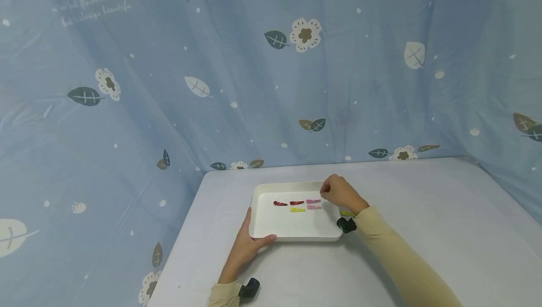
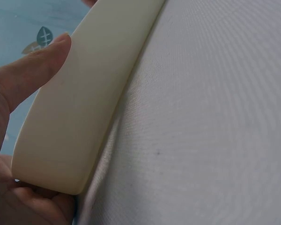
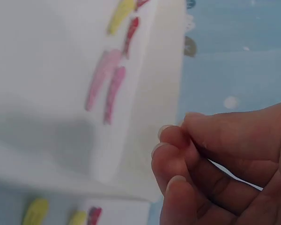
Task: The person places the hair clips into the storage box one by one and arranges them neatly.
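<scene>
A shallow white tray sits on the table. My left hand grips its near left corner, thumb on the front wall and the other fingers round the left side. Inside the tray, small snap hair clips lie in two rows: a dark red clip, a red clip and a purple clip behind, a yellow clip and a light pink clip in front. Over the far right corner hovers my right hand, its fingers curled and tips drawn together, with nothing visible between them.
Right of the tray, partly hidden by my right wrist, lies another yellow clip. The right wrist view shows yellow clips and a red clip outside the tray wall. A blue patterned curtain hangs behind the white table.
</scene>
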Motion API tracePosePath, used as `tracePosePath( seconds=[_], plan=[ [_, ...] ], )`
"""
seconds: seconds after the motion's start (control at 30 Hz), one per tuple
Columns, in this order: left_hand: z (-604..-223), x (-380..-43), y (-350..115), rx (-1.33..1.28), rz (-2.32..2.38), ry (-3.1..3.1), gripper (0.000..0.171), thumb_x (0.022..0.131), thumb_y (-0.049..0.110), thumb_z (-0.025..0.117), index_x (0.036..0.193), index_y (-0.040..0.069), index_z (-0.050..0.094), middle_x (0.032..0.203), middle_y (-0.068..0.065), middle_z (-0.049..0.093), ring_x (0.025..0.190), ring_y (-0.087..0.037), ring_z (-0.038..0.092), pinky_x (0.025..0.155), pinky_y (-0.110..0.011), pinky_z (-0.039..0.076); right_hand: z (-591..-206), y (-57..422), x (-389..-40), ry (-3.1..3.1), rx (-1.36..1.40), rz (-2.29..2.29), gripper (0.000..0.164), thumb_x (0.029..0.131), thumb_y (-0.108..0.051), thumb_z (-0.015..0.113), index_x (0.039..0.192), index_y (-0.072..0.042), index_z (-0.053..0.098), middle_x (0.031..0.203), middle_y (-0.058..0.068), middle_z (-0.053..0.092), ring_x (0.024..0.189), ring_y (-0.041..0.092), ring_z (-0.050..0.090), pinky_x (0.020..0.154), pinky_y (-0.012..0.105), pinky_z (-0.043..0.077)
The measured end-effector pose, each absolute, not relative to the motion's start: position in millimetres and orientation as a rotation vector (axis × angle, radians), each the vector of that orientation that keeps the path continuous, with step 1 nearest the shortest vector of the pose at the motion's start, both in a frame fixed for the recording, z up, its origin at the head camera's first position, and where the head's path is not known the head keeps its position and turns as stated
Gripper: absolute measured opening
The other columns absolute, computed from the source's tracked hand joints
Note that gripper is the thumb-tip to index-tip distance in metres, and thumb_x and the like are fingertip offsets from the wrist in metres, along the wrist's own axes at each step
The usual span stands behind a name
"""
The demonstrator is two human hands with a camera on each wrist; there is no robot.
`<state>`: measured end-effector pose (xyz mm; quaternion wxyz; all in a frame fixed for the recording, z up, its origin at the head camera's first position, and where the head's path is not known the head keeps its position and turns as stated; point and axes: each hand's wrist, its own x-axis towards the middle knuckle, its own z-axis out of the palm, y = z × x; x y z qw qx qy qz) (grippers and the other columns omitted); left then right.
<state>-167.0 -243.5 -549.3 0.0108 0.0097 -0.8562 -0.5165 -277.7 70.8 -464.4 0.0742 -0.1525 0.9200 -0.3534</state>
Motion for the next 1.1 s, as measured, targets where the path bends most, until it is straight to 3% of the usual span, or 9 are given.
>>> tracePosePath(
  seconds=[0.43, 0.7, 1.1],
  plan=[
    [-549, -166, -243, 0.016, -1.597, -2.655, 0.127, 0.076, 0.038, 0.093, 0.167, 0.007, 0.01, 0.173, -0.017, 0.02, 0.159, -0.045, 0.023, 0.123, -0.072, 0.024, -437, 102, -264, 2.761, -0.435, -1.165, 0.015, 0.1, -0.007, 0.065, 0.107, 0.003, 0.074, 0.1, 0.02, 0.074, 0.08, 0.025, 0.071, 0.071, 0.032, 0.063],
    [-552, -166, -244, 0.015, -1.582, -2.667, 0.128, 0.075, 0.039, 0.093, 0.167, 0.006, 0.009, 0.173, -0.018, 0.019, 0.159, -0.045, 0.021, 0.123, -0.071, 0.024, -431, 120, -253, 2.859, -0.444, -1.184, 0.016, 0.098, -0.009, 0.068, 0.106, 0.002, 0.076, 0.097, 0.013, 0.076, 0.083, 0.021, 0.068, 0.076, 0.037, 0.062],
    [-549, -168, -242, 0.023, -1.583, -2.677, 0.129, 0.075, 0.042, 0.092, 0.167, 0.005, 0.008, 0.174, -0.017, 0.018, 0.159, -0.044, 0.021, 0.124, -0.07, 0.024, -439, 143, -236, 2.891, -0.369, -1.232, 0.017, 0.099, -0.013, 0.068, 0.107, 0.0, 0.075, 0.1, 0.014, 0.075, 0.088, 0.022, 0.067, 0.079, 0.041, 0.061]
  ],
)
